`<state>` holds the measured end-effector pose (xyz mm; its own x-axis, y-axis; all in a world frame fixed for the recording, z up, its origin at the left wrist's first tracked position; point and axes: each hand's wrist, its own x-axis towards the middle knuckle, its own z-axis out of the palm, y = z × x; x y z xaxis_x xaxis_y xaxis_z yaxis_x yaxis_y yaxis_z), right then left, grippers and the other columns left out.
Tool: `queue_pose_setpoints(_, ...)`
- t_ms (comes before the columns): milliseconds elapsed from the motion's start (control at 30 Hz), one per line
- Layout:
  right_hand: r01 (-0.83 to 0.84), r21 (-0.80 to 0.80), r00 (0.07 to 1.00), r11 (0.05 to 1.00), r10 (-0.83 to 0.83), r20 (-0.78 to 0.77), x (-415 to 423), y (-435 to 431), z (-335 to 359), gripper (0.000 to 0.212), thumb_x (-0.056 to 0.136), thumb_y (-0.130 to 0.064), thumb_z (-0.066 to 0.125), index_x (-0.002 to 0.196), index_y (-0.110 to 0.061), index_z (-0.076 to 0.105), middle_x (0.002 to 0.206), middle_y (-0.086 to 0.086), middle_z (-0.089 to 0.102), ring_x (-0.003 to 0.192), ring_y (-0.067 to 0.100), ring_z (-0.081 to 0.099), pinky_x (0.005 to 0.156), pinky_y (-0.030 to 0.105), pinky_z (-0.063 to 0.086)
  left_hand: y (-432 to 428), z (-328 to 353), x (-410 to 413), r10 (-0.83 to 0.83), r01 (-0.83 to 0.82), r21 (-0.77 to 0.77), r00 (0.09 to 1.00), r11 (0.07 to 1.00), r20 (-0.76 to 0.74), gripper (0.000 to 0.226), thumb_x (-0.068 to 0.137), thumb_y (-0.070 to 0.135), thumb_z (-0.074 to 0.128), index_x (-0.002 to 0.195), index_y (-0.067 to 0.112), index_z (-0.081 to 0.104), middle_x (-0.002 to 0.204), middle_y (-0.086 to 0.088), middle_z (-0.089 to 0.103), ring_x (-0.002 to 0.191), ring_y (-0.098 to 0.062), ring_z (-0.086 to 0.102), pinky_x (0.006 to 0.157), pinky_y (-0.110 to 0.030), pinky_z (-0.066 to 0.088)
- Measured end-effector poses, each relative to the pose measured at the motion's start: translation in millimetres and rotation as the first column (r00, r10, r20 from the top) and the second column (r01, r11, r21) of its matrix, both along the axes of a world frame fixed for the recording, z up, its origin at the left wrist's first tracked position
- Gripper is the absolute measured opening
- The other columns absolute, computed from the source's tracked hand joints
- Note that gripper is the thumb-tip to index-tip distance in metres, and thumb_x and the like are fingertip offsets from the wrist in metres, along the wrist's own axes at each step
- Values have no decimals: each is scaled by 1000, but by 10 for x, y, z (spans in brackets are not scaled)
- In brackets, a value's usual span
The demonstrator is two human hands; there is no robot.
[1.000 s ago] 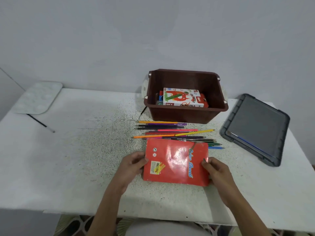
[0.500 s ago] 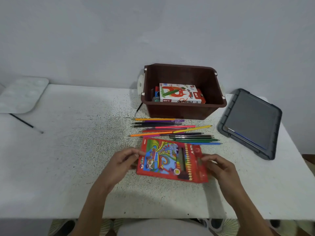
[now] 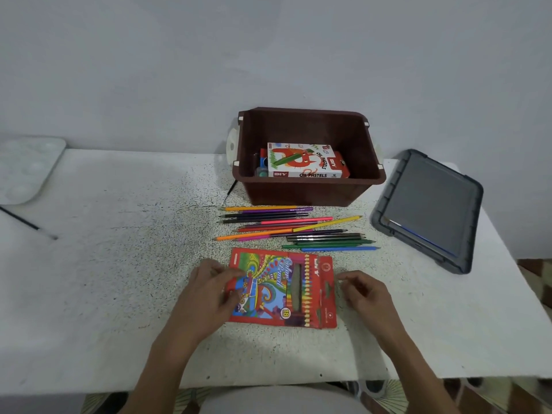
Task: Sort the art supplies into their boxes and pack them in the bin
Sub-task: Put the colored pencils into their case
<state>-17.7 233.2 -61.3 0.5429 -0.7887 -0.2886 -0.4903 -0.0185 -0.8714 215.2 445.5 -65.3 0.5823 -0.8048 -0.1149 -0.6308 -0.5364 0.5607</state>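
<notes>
Just flipped printed-face up, the pencil box (image 3: 283,289) lies near the table's (image 3: 119,294) front edge. The left hand (image 3: 209,291) grips its left end. The right hand (image 3: 363,289), loosely curled and empty, sits beside the flap, probably to open it.

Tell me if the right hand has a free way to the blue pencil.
Probably yes. The right hand hovers beside the pencil box, holding nothing, and the blue pencil lies nearest of the loose row, uncovered on the table just beyond it.

Brown bin (image 3: 301,191), red swirl-patterned pencil box (image 3: 280,289), grey lid (image 3: 430,207)
</notes>
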Motion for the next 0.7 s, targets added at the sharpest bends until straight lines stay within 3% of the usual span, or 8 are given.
queue_pose_setpoints(100, -90, -207, 986, 974, 58, -155, 51, -70, -12, 23, 97, -13, 56, 116, -23, 64, 80, 4, 66, 67, 12, 60, 56, 16, 43, -66, -33, -34, -36, 43, -85, 996, 995, 87, 50, 80, 61, 57, 118, 29, 62, 140, 1, 38, 129, -21, 36, 101, -42, 42)
queue_pose_setpoints(233, -243, -496, 918, 834, 32, -396, 103, -209, -28, 46, 97, -18, 53, 142, -21, 43, 100, 2, 57, 71, 12, 53, 53, 22, 35, -40, -230, -115, -205, 216, -63, 969, 974, 140, 89, 73, 84, 54, 146, 37, 38, 164, 4, 8, 152, -17, -1, 119, -45, 10)
queue_pose_setpoints(300, -277, -579, 873, 767, -50, -485, 92, -298, -34, 50, 98, -20, 50, 147, -21, 38, 104, 6, 55, 68, 15, 48, 49, 23, 30, -8, -305, -136, -259, 272, -42, 945, 961, 201, 100, 70, 89, 53, 152, 37, 28, 166, 2, 1, 152, -21, -4, 122, -43, 3)
queue_pose_setpoints(400, -206, -644, 880, 737, -148, -451, 46, -418, -72, 47, 98, -14, 49, 144, -17, 43, 93, 9, 52, 60, 19, 44, 47, 24, 29, -10, -340, -142, -278, 297, -43, 927, 954, 252, 103, 70, 90, 52, 153, 33, 29, 166, 0, 5, 153, -25, 1, 120, -41, 5)
queue_pose_setpoints(533, -203, -712, 900, 672, -159, -406, -4, -407, -161, 39, 93, -5, 56, 132, -9, 59, 84, 11, 52, 52, 21, 43, 46, 24, 32, -38, -358, -143, -251, 266, -27, 935, 964, 250, 100, 70, 91, 49, 151, 33, 34, 165, -1, 7, 153, -23, 0, 119, -44, 10)
queue_pose_setpoints(700, -205, -716, 884, 667, -188, -428, 19, -401, -195, 27, 91, -6, 59, 118, -9, 63, 89, 12, 52, 49, 18, 38, 44, 17, 23, -46, -340, -156, -246, 261, -29, 938, 965, 246, 99, 71, 90, 49, 150, 33, 35, 165, 1, 6, 153, -22, -1, 120, -42, 9)
